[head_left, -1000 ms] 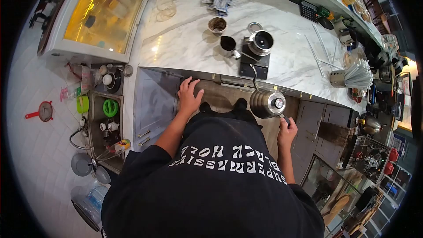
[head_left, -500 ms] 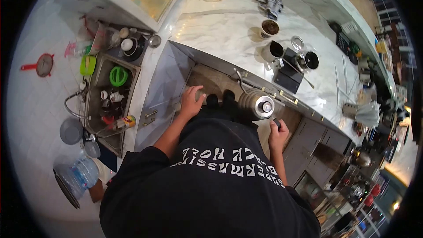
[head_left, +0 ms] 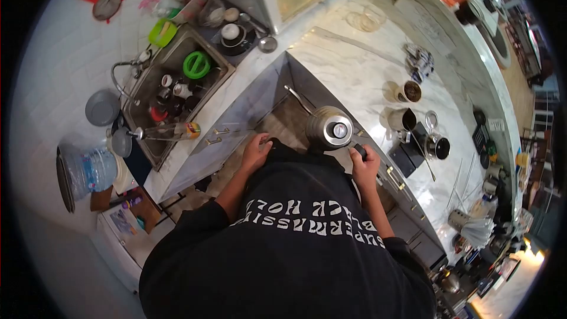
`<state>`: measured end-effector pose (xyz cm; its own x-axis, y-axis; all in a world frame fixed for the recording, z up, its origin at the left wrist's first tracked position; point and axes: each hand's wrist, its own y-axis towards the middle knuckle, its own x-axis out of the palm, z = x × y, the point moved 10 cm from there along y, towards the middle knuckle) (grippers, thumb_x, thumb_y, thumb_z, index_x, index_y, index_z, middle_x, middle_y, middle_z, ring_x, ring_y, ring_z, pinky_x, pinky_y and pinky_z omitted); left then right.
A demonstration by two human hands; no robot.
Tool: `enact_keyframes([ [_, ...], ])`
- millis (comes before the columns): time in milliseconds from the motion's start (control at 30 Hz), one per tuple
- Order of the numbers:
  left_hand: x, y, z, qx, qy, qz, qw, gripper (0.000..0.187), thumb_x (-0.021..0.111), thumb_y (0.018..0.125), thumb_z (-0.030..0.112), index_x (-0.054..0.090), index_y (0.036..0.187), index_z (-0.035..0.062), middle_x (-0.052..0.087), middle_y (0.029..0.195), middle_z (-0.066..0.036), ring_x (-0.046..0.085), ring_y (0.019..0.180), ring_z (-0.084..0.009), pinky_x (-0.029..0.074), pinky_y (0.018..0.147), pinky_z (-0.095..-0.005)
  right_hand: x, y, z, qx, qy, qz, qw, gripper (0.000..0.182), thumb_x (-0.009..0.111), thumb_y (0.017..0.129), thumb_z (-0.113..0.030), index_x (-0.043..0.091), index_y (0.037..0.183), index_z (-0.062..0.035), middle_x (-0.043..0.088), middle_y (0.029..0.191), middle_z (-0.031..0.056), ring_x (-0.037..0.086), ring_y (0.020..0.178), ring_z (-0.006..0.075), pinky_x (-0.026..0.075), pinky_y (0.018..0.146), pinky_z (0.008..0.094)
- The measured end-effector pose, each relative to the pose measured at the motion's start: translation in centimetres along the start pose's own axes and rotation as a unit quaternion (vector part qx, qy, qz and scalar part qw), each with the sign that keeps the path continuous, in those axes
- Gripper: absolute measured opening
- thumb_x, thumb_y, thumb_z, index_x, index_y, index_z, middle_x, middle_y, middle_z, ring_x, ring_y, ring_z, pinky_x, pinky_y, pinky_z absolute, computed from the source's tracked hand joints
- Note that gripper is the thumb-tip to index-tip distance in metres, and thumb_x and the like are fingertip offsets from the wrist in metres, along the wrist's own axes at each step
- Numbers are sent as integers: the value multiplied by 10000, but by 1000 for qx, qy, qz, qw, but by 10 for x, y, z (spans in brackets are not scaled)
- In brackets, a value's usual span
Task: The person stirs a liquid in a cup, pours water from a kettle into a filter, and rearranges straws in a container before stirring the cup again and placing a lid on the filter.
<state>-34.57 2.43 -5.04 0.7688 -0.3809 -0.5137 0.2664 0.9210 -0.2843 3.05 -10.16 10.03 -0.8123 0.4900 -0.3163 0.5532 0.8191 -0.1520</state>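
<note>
My right hand (head_left: pixel 365 162) is closed round the black handle of a steel gooseneck kettle (head_left: pixel 328 127). The kettle hangs in the air in front of my body, its lid up and its spout pointing towards the corner of the cabinets. My left hand (head_left: pixel 256 153) is held beside the front of my black shirt, its fingers loosely bent and nothing seen in them. On the marble counter to the right stand a dark-filled paper cup (head_left: pixel 411 91), a steel pitcher (head_left: pixel 404 120), a second metal pot (head_left: pixel 437 146) and a black scale (head_left: pixel 409 158).
On the left a sink (head_left: pixel 137 119) holds cups and a green round item (head_left: pixel 196 65). A bottle (head_left: pixel 177 131) lies across its edge. A striped cloth (head_left: pixel 419 62) lies on the right counter. Grey cabinets (head_left: pixel 227 133) meet in a corner ahead; a water jug (head_left: pixel 94 166) is at far left.
My view and body have turned left, so the sink and counter have shifted in the picture. The kettle is carried along in my right hand. My left hand has come nearer my shirt.
</note>
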Motion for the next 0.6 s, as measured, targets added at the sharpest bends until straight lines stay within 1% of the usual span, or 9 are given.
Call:
enact_keyframes([
  [33,-7,-2,-8,-8,-2,4,1000,440,740,995,274,662,1357,37,724,1298,-182,709,1172,-331,559,997,-422,12,8,-10,-23,-4,-13,1000,315,774,927,-203,575,757,-27,471,661,-50,424,640,79,347,563,311],
  [67,-16,-6,-17,-17,-4,8,1000,445,740,996,274,660,1362,34,725,1303,-184,710,1171,-329,562,989,-422,25,12,-11,14,31,-21,999,307,773,929,-197,580,760,-28,472,665,-59,428,649,77,343,565,310],
  [167,-43,-24,-51,-55,-4,44,998,461,738,995,305,661,1363,38,731,1287,-179,714,1159,-329,571,972,-426,70,29,-30,-12,51,-61,997,297,773,929,-193,589,764,-27,485,674,-60,435,658,75,345,570,306],
  [267,-67,-39,-77,-43,-8,78,996,481,733,994,350,663,1364,51,729,1290,-180,716,1146,-329,570,970,-427,118,41,-43,-29,45,-86,995,307,768,937,-200,587,774,-13,493,681,-40,440,665,83,359,585,309],
  [367,-85,-56,-107,-115,-32,89,989,485,731,994,361,661,1371,65,729,1284,-186,717,1130,-331,567,974,-433,169,48,-59,-46,32,-119,991,345,766,957,-230,575,777,-5,495,685,-18,448,683,96,378,601,321],
  [433,-94,-64,-129,-126,-34,99,987,482,731,994,353,658,1376,68,728,1281,-193,716,1121,-334,564,976,-434,201,50,-64,-44,20,-139,989,359,765,965,-241,570,775,-7,495,690,-17,446,686,99,382,604,325],
  [567,-110,-79,-151,-142,-48,98,984,486,730,995,349,652,1385,70,724,1277,-201,714,1115,-340,561,984,-433,257,45,-97,-52,52,-167,983,362,764,973,-222,554,767,-12,463,695,-33,420,688,87,374,606,318],
  [600,-110,-85,-162,-144,-51,96,984,485,729,996,351,653,1384,71,724,1277,-201,714,1116,-338,561,985,-434,271,44,-100,-62,68,-169,981,305,736,987,-181,568,773,-43,477,716,-77,406,684,56,332,592,286],
])
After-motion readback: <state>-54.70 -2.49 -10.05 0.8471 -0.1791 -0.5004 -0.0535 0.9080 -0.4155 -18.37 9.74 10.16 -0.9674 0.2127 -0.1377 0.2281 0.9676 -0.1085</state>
